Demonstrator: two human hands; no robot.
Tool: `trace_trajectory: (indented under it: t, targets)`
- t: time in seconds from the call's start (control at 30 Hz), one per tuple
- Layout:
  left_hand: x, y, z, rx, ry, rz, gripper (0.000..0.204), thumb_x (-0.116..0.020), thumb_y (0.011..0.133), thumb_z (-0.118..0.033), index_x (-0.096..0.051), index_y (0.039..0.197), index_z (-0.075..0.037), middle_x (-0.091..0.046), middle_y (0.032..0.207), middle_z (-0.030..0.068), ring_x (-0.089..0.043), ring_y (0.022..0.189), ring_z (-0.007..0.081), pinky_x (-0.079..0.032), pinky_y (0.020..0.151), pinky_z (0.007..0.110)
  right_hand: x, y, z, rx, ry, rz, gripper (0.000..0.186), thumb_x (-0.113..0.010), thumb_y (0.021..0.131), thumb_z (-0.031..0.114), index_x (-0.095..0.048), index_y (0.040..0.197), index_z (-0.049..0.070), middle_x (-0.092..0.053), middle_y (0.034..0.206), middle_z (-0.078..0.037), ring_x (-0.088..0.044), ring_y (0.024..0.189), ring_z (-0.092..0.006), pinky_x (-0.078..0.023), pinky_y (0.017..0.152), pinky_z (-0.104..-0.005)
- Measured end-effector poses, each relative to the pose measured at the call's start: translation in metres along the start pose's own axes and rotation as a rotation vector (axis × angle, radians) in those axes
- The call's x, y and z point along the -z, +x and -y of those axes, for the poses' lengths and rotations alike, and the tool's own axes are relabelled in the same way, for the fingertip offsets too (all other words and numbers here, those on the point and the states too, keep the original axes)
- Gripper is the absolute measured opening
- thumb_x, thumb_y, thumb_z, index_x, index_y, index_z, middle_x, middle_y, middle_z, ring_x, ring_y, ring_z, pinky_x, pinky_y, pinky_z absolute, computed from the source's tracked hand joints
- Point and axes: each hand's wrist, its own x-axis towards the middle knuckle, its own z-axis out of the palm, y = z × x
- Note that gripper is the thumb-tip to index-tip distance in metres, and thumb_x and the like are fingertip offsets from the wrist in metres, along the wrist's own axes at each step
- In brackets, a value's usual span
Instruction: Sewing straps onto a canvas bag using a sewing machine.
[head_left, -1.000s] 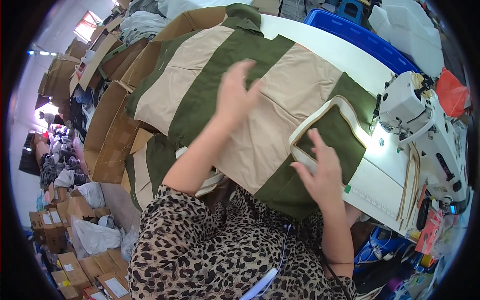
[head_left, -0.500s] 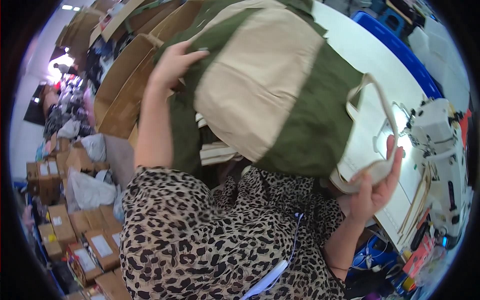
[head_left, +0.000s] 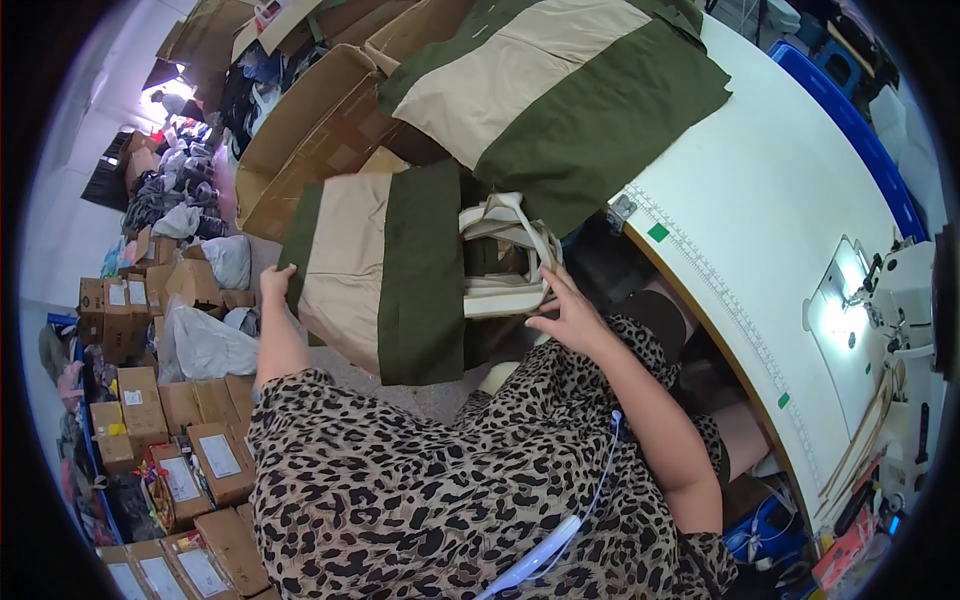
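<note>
My left hand [head_left: 278,283] is closed on the left edge of a fabric panel [head_left: 345,265] with green and beige stripes, held out over the floor on my left. From under the panel's right side stick out looped cream straps [head_left: 500,302]. The fingertips of my right hand [head_left: 570,312] rest at the straps' outer end, with thumb and fingers apart. A second green and beige fabric piece [head_left: 600,130] lies farther off, across the table's far left end. The parts of the straps beneath the panel are hidden.
A white curved table [head_left: 790,190] with a printed ruler edge runs along my right. A sewing machine [head_left: 905,330] with a lit lamp stands on it. Large open cardboard boxes [head_left: 300,150] are at the far left, and several packed cartons [head_left: 215,460] at the near left. A blue bin rim [head_left: 850,130] borders the table.
The big green and beige piece has gone from in front of me to the table's far end. My right hand has moved left, off the strap it held, to the looped straps.
</note>
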Motion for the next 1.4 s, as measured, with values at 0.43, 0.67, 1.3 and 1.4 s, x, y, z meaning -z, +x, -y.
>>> trace_trajectory:
  t: [0.43,0.67,1.3,1.4]
  targets:
    - [-0.115,-0.048,-0.154,-0.243,0.323,-0.488,0.057,-0.079,0.083,-0.030,-0.062,0.135,-0.012,-0.065,0.130,0.0173,-0.064,0.119,0.0347,-0.052,0.099,0.047,0.029,-0.042,-0.061,-0.184,-0.005,-0.080,0.047,-0.071,0.091,0.016,-0.059,0.136,0.008,-0.065,0.124,-0.013,-0.067,0.106,-0.0261,-0.055,0.090,-0.0374]
    - [-0.203,-0.298,-0.403,-1.569,-0.206,0.379,0.081,-0.086,0.075,-0.037,-0.050,0.141,-0.004,-0.050,0.146,0.0202,-0.045,0.139,0.0394,-0.037,0.114,0.048,0.065,-0.086,0.028,-0.012,-0.085,-0.164,0.044,-0.071,0.092,0.011,-0.060,0.134,0.008,-0.065,0.124,-0.011,-0.067,0.105,-0.0263,-0.053,0.087,-0.0360]
    - [-0.301,-0.421,-0.511,-1.418,-0.263,1.067,0.009,-0.072,0.091,-0.023,-0.071,0.089,-0.013,-0.062,0.142,0.0070,-0.043,0.144,0.0315,-0.020,0.115,0.067,0.105,-0.180,0.075,0.423,-0.312,-0.746,0.041,-0.069,0.083,-0.007,-0.065,0.123,0.000,-0.066,0.123,-0.019,-0.067,0.104,-0.0319,-0.055,0.087,-0.0368]
    - [-0.300,-0.476,-0.481,-1.477,-0.023,1.361,0.013,-0.071,0.091,-0.035,-0.073,0.096,-0.022,-0.056,0.148,0.0052,-0.029,0.152,0.0347,0.004,0.113,0.076,0.116,-0.192,0.085,0.265,-0.642,-1.006,0.049,-0.075,0.082,0.006,-0.063,0.129,0.005,-0.059,0.136,-0.019,-0.056,0.124,-0.0398,-0.044,0.106,-0.0467]
